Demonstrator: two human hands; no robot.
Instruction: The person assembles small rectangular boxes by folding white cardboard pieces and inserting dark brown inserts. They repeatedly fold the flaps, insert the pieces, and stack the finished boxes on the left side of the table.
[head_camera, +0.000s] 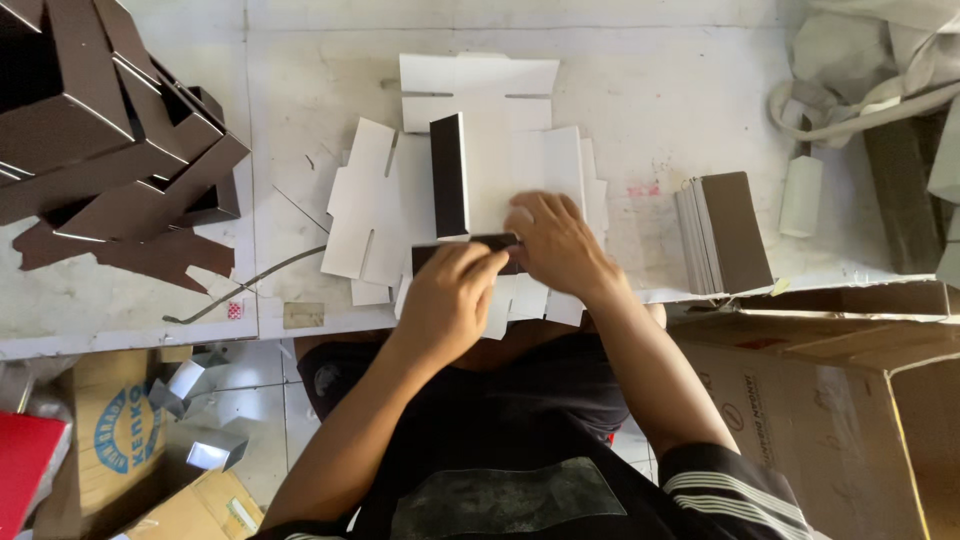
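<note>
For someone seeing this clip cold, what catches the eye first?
Both hands meet at the middle of the white table: the left hand and right hand press on a flat white die-cut box blank, folding up its dark brown flaps. A heap of finished dark brown boxes fills the upper left, and a neat stack of flat blanks stands on edge to the right.
</note>
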